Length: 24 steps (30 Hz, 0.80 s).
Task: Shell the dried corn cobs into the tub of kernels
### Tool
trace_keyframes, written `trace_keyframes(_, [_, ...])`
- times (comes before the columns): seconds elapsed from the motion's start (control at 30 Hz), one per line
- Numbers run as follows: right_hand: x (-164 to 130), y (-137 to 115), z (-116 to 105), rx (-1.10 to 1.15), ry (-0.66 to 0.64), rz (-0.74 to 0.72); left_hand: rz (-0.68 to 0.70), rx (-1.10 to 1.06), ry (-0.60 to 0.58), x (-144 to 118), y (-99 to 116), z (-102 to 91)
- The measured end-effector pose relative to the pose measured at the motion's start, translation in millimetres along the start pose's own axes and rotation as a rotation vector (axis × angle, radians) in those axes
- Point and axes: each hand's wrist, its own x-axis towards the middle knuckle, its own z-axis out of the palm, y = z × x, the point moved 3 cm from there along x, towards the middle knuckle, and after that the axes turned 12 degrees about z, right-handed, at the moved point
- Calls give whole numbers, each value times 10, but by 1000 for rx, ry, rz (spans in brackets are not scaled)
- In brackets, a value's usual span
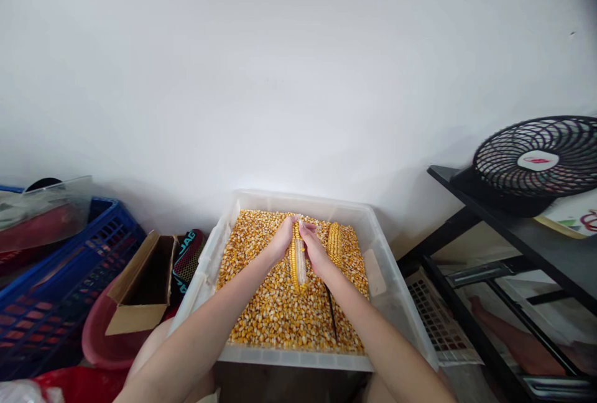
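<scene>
Two hands on a corn cob over a bin of loose kernels

The left hand (283,238) and right hand (313,247) both have their fingers curled around a partly shelled corn cob (297,261), held upright above the middle of the clear plastic bin (396,303) — its bare strip faces the camera. A second cob (334,242) lies on the kernels (275,316) near the bin's far right corner, beside what seems a thin dark tool (331,310) — hard to tell.
</scene>
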Motion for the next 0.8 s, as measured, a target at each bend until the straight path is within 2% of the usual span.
trace_keyframes(0.2, [-63, 52, 37, 185, 133, 113, 138, 202, 0, -39, -17, 9])
trace_keyframes(0.3, [-35, 69, 0, 200, 201, 111, 300, 394, 40, -61, -24, 32])
trace_keyframes(0.37, [-6, 79, -13, 168, 188, 111, 344, 420, 70, -62, -48, 42])
trace_keyframes(0.47, [13, 83, 11, 135, 147, 97, 260, 294, 123, -42, -90, 29])
trace_keyframes(0.6, [-8, 60, 100, 67, 58, -8, 6, 18, 183, -41, -99, 22])
trace_keyframes(0.67, [-16, 49, 121, 10, 24, -70, -68, -69, 182, -46, -95, 27])
trace_keyframes(0.8, [-9, 37, 62, -167, 102, -162, 40, -24, 272, -18, -124, -50])
